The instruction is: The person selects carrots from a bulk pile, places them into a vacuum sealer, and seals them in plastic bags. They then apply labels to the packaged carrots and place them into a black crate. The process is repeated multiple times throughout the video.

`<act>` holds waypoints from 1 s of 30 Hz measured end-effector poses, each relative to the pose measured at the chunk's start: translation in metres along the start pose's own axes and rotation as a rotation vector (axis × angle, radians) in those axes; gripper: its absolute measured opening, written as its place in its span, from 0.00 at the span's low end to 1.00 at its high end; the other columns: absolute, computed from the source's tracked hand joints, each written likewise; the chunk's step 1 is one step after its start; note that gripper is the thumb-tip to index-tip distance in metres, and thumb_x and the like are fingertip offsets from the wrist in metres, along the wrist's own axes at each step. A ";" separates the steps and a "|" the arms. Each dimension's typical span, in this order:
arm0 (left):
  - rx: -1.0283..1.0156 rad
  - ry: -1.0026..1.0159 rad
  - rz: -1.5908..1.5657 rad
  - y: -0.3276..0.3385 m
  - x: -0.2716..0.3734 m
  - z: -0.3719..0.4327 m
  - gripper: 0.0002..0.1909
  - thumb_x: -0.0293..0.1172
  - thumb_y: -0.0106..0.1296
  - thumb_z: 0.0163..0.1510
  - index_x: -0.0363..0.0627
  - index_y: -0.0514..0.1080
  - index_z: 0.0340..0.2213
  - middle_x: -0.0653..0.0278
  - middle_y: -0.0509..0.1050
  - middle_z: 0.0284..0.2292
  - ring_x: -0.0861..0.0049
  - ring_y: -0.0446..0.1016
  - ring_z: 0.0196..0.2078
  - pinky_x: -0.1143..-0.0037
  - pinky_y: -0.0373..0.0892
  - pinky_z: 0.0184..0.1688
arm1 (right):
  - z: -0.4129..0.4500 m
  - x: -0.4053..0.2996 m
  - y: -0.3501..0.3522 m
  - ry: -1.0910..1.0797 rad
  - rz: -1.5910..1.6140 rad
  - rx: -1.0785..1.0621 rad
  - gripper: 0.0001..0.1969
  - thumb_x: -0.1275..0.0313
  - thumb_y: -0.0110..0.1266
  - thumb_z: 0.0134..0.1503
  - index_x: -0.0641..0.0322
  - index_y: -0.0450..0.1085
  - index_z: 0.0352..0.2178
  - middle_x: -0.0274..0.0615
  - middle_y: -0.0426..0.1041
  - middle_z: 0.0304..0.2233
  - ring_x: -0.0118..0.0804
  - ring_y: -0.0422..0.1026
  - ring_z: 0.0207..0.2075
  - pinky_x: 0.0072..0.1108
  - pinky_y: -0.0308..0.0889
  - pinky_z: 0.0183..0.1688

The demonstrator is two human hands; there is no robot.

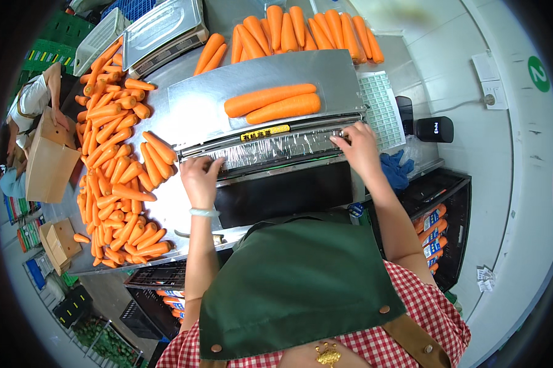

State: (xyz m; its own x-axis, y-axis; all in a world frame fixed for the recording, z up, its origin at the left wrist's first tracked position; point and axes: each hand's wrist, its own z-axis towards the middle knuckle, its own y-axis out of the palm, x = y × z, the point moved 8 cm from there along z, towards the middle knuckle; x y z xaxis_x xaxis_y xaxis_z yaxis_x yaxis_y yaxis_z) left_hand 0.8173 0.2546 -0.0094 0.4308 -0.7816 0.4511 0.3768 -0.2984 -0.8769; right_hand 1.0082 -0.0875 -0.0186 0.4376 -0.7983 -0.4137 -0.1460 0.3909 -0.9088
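Note:
My left hand point(200, 178) is at the left end of a roll of clear plastic film point(276, 149) on a wrapping machine. At the roll's other end, my right hand point(360, 143) has its thumb and fingers at the film. Whether either hand pinches the film's edge is hard to tell. Just beyond the roll, two carrots point(276, 101) lie side by side on the machine's metal plate point(202, 87). Left of my left hand, a big heap of loose carrots point(115, 172) covers part of the steel table.
A weighing scale point(163, 32) stands at the back left. Paired carrots point(285, 32) lie along the far side. A label sheet point(381, 110) and a blue cloth point(396, 170) are at the right, above a black crate point(462, 230). Another person point(37, 96) handles a cardboard box point(53, 158).

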 end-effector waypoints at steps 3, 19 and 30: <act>-0.221 -0.154 -0.145 0.024 -0.006 0.014 0.11 0.33 0.61 0.50 0.37 0.74 0.25 0.61 0.72 0.23 0.67 0.70 0.28 0.71 0.65 0.34 | 0.014 0.007 0.011 -0.047 0.165 -0.034 0.12 0.65 0.58 0.56 0.65 0.71 0.26 0.37 0.68 0.24 0.40 0.69 0.30 0.30 0.63 0.37; -0.280 0.017 -0.446 0.085 0.020 0.145 0.09 0.30 0.50 0.60 0.41 0.63 0.40 0.52 0.76 0.29 0.64 0.76 0.31 0.71 0.70 0.36 | 0.162 -0.018 0.046 0.041 0.537 -0.275 0.13 0.65 0.51 0.62 0.67 0.65 0.40 0.44 0.75 0.35 0.37 0.74 0.38 0.26 0.68 0.45; -0.431 -0.017 -0.568 0.028 0.043 0.103 0.26 0.46 0.43 0.64 0.33 0.71 0.25 0.45 0.70 0.21 0.49 0.67 0.25 0.64 0.66 0.33 | 0.106 -0.039 0.017 0.098 0.635 -0.474 0.19 0.58 0.46 0.65 0.65 0.69 0.29 0.37 0.65 0.14 0.27 0.65 0.12 0.21 0.59 0.16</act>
State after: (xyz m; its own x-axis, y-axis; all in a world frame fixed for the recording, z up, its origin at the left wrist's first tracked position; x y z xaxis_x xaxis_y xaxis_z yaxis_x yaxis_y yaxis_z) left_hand 0.9311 0.2692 0.0024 0.2775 -0.4333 0.8574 0.1906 -0.8499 -0.4912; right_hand 1.0825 -0.0009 -0.0118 0.0680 -0.5336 -0.8430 -0.7124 0.5656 -0.4154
